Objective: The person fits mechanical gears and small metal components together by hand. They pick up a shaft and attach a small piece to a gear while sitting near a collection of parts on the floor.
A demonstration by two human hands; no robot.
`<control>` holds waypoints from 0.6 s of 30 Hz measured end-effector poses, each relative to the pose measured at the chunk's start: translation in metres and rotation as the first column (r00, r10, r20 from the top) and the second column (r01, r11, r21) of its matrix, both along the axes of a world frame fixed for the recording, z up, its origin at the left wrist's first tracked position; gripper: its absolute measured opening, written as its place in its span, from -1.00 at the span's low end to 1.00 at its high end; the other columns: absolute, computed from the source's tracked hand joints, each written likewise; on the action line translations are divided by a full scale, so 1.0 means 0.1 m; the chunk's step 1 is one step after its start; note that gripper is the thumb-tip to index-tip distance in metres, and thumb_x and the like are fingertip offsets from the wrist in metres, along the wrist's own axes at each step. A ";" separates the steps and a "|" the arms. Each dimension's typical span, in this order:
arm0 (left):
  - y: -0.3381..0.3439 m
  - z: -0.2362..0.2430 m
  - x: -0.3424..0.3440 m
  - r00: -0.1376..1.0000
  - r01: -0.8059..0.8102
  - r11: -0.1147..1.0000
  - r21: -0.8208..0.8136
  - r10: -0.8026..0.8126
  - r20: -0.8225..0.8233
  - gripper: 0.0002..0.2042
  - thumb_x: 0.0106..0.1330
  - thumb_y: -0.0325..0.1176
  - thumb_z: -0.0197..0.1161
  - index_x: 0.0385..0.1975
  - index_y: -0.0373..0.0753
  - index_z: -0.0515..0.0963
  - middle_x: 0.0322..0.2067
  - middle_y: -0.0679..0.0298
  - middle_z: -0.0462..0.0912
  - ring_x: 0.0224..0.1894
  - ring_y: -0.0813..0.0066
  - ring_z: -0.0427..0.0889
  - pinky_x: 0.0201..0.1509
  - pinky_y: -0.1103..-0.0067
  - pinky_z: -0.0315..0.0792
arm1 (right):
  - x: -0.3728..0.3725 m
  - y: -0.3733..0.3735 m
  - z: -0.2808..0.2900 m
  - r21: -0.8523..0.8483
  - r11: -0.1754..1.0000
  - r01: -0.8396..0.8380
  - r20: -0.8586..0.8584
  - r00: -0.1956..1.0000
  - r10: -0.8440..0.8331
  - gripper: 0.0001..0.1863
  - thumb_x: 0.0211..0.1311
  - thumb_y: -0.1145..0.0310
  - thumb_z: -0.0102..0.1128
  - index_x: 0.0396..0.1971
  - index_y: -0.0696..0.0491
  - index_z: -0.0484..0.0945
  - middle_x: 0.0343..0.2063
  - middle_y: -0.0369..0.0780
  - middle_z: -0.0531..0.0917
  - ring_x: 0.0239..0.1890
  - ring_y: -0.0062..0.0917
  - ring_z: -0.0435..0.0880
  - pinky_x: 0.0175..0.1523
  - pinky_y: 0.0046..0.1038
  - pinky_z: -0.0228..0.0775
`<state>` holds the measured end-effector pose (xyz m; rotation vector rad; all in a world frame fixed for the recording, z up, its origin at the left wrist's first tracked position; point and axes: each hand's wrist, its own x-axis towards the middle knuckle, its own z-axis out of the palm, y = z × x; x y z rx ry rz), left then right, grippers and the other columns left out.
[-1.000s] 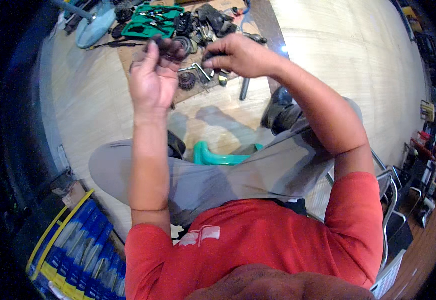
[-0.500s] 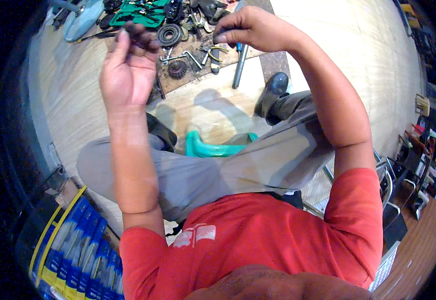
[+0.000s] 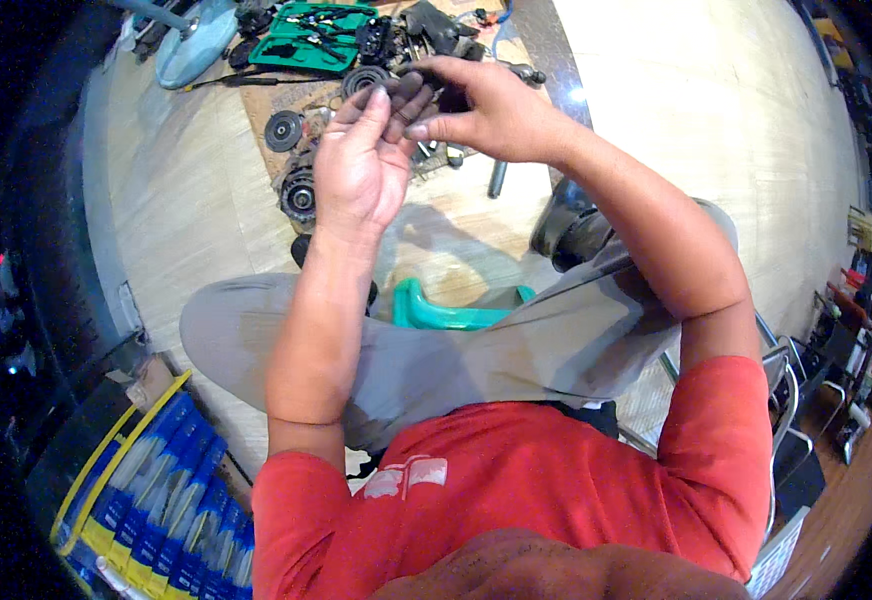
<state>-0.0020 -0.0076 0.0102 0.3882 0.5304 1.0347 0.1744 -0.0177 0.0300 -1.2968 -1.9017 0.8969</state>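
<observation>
My left hand [image 3: 364, 175] is raised palm up, its blackened fingers loosely bent and apart. My right hand [image 3: 501, 112] faces it from the right, with thumb and forefinger spread around the left fingertips. I see no held thing in either hand, though the space under the right fingers is dark. Beneath them, partly covered, lies a soiled cardboard sheet [image 3: 262, 98] with tools and greasy parts. Black ringed pulley-like wheels lie there: one wheel [image 3: 284, 130] at the left, another wheel [image 3: 298, 195] nearer me, and a third wheel [image 3: 364, 80] behind the left fingers.
An open green tool case [image 3: 301, 52] lies at the far side, near a pale blue round base [image 3: 196, 45]. A dark tube [image 3: 497, 178] points toward me. Between my legs is a green plastic stool [image 3: 451, 317]. Blue packages [image 3: 171, 470] fill a yellow-edged rack at lower left.
My hands have come together from well apart: the left moved right, the right moved slightly nearer me and its pinched fingers spread. The whole view has shifted a little.
</observation>
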 end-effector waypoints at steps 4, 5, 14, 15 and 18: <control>-0.03 0.03 0.07 1.000 0.000 1.000 -0.010 0.000 0.030 -0.84 0.39 -0.47 -0.01 -0.20 -0.30 0.53 -0.14 0.01 0.61 -0.06 0.19 0.61 -0.04 0.40 0.51 | -0.02 0.03 -0.13 -0.156 0.988 -0.009 -0.210 0.977 -0.024 -0.59 -0.02 0.25 0.35 -0.15 0.09 0.54 -0.35 -0.06 0.66 -0.28 -0.23 0.66 -0.16 -0.33 0.47; -0.04 0.04 0.07 1.000 -0.008 1.000 -0.016 0.008 0.020 -0.84 0.39 -0.48 -0.01 -0.20 -0.31 0.53 -0.14 0.01 0.61 -0.07 0.19 0.61 -0.03 0.40 0.51 | -0.02 0.02 -0.11 -0.191 0.982 -0.003 -0.209 0.977 -0.037 -0.61 -0.01 0.26 0.35 -0.16 0.09 0.54 -0.36 -0.05 0.65 -0.29 -0.23 0.66 -0.16 -0.33 0.47; -0.02 -0.01 0.00 0.999 0.012 1.000 -0.006 -0.012 0.042 -0.80 0.40 -0.46 -0.04 -0.13 -0.34 0.51 -0.09 0.04 0.60 -0.02 0.20 0.58 0.00 0.37 0.49 | -0.07 -0.02 0.01 -0.162 0.987 -0.020 -0.148 0.989 -0.004 -0.60 0.04 0.57 0.25 -0.06 0.22 0.44 -0.32 -0.25 0.63 -0.27 -0.65 0.58 -0.09 -0.57 0.46; -0.03 0.04 0.02 0.999 0.000 1.000 -0.019 0.001 0.038 -0.82 0.40 -0.47 -0.03 -0.16 -0.33 0.52 -0.12 0.03 0.60 -0.05 0.19 0.60 -0.02 0.38 0.51 | -0.06 -0.02 0.01 -0.175 0.984 -0.034 -0.173 0.985 0.004 -0.60 0.04 0.57 0.25 -0.06 0.22 0.44 -0.32 -0.25 0.63 -0.27 -0.66 0.58 -0.08 -0.57 0.46; -0.04 0.07 0.04 0.999 -0.008 1.000 -0.018 0.009 0.039 -0.84 0.39 -0.47 -0.01 -0.19 -0.32 0.52 -0.15 0.01 0.62 -0.07 0.18 0.61 -0.05 0.39 0.52 | -0.05 0.00 0.01 -0.231 0.971 -0.064 -0.247 0.969 0.005 -0.60 0.04 0.59 0.24 -0.05 0.20 0.45 -0.32 -0.27 0.62 -0.25 -0.66 0.57 -0.07 -0.57 0.45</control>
